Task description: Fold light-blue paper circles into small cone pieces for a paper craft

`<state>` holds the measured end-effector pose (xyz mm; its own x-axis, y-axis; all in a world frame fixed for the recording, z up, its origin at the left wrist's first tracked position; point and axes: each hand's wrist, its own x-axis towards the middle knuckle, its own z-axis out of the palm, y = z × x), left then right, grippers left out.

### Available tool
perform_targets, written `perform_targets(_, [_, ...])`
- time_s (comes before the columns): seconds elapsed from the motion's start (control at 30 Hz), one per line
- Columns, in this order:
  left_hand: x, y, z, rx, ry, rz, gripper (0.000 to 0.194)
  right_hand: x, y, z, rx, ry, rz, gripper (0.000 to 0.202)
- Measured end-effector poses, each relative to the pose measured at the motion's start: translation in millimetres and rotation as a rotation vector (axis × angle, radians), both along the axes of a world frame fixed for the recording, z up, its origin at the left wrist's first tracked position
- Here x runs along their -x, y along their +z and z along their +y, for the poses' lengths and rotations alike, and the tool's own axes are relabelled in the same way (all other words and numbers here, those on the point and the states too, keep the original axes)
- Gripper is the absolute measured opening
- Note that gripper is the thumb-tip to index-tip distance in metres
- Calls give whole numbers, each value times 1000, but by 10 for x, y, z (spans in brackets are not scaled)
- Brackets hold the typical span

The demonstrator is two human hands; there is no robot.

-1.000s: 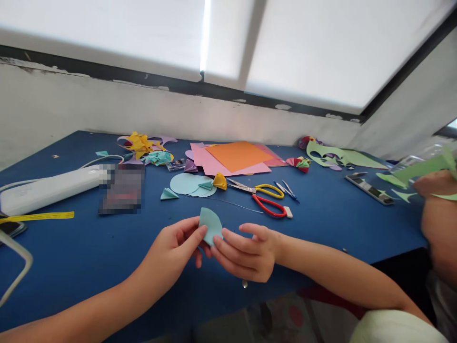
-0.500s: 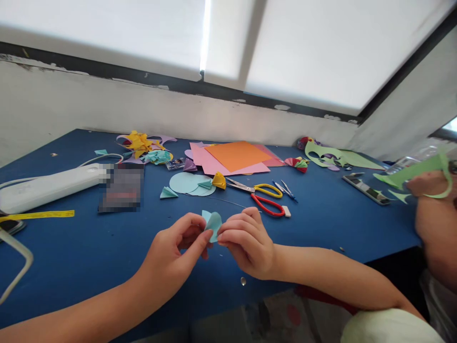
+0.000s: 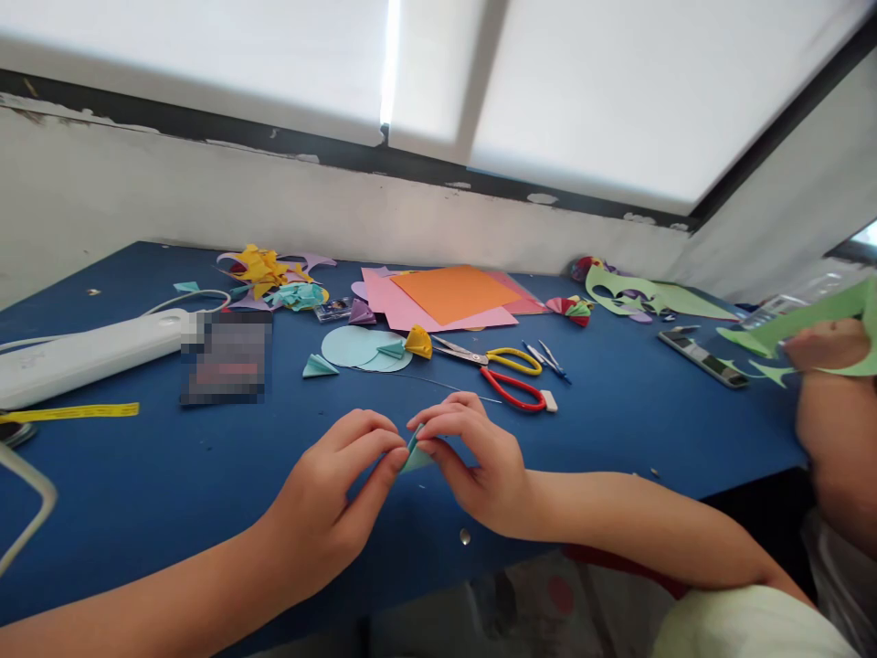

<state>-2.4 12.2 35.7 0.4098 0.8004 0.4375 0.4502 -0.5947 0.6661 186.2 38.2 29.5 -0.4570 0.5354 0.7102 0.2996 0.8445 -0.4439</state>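
Note:
A folded piece of light blue paper (image 3: 415, 457) is pinched between my two hands, above the front of the blue table (image 3: 253, 475). My left hand (image 3: 349, 475) grips its left side with thumb and fingertips. On its right side, the thumb and fingers of my right hand (image 3: 480, 457) press the fold. Beyond my hands lie flat light blue paper circles (image 3: 349, 347), with a folded light blue piece (image 3: 392, 349) on top. Another folded light blue wedge (image 3: 320, 366) rests to their left, and a yellow folded piece (image 3: 417, 342) touches their right side.
Scissors (image 3: 513, 375) with red and yellow handles lie beside a white eraser (image 3: 549, 400) and a compass (image 3: 546, 359). Coloured sheets (image 3: 452, 292) are stacked behind. A white power strip (image 3: 102, 352) is at left. Another person's hand (image 3: 826, 345) holds green paper (image 3: 801, 320) at right.
The light blue paper has gone from loosely curved to folded narrow, its lower part now pointing down between my hands. My right fingers have closed in on the fold.

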Motion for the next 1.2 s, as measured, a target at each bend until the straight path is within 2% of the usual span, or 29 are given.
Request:
perform_targets(0.13, [-5, -30, -27, -99, 12, 30, 9, 3, -24, 7, 16, -16, 51, 8])
perform_targets(0.2, [-9, -42, -29, -112, 14, 29, 9, -3, -35, -9, 85, -39, 83, 8])
perform_targets(0.33, [-13, -43, -23, -109, 38, 17, 11, -20, -24, -38, 306, -13, 135, 38])
perform_targets(0.37, [-13, -39, -24, -109, 44, 18, 11, -23, -10, -38, 313, 3, 115, 36])
perform_targets(0.47, [-11, -17, -32, -84, 52, 17, 10, -21, 39, -25, 257, 6, 44, 6])
perform_targets(0.6, [-7, 31, -29, 26, 17, 55, 8, -11, 63, -16, 254, -4, 34, 9])
perform_targets(0.73, [-12, 62, -8, 142, -73, 131, 19, -18, 50, -27, 275, 18, 28, 9])
perform_targets(0.83, [-16, 48, 3, 143, -94, 126, 21, -31, 46, -28, 304, 26, 26, 10])
perform_targets(1.0, [-14, 20, 6, 95, -57, 83, 17, -39, 24, -18, 340, 15, 41, 12])
perform_targets(1.2, [-3, 42, 21, 265, -184, 181, 26, -38, 14, -29, 380, 31, 24, 14])
